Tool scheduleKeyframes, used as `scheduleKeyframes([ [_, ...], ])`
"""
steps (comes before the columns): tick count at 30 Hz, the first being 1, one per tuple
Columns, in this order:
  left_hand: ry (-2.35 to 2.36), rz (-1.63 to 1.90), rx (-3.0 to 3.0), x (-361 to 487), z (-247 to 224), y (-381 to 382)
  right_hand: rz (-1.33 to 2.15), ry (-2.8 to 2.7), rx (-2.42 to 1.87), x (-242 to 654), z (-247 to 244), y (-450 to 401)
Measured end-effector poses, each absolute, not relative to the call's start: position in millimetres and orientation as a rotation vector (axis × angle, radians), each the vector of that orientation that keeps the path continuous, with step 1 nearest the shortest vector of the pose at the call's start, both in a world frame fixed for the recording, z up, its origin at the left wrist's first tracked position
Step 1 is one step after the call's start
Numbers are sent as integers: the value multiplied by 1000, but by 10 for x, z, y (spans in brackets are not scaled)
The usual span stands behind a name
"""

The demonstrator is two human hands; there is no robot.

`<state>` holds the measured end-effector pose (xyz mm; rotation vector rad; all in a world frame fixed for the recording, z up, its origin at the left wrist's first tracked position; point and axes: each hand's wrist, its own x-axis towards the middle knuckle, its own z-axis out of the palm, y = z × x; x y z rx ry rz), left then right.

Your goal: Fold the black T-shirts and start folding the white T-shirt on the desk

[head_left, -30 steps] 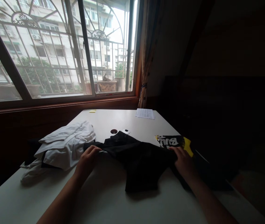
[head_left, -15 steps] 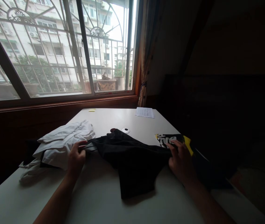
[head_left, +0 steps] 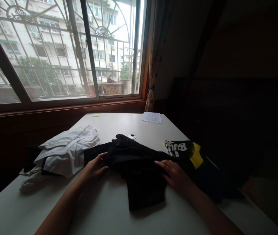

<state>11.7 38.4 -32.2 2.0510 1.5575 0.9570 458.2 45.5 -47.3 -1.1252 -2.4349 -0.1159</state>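
Note:
A black garment (head_left: 139,163) lies spread and rumpled across the middle of the white table, one part reaching toward me. My left hand (head_left: 96,167) rests at its left side, fingers apart and holding nothing. On the garment's right part lies my right hand (head_left: 174,173), its fingers stretched over the cloth. To the left is a heap of white clothing (head_left: 67,148) with dark cloth beneath it. A dark garment with yellow patches and white lettering (head_left: 180,148) lies beyond my right hand.
Printed sheets (head_left: 152,117) and a yellow note (head_left: 96,115) lie at the table's (head_left: 119,122) far edge. A round white sticker-like thing with a dark centre (head_left: 132,136) sits behind the black garment. A barred window and a curtain (head_left: 151,94) stand behind.
Both hands have let go of the black garment's edges and moved inward over it. The garment's left end now lies flat beside the white heap.

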Motion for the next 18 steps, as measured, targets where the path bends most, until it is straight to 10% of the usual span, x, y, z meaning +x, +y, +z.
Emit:
scheduleKeyframes([
  [18,2158,1475,2106,-153,-203,343,-396,-2125,-1184,4896,-369,551],
])
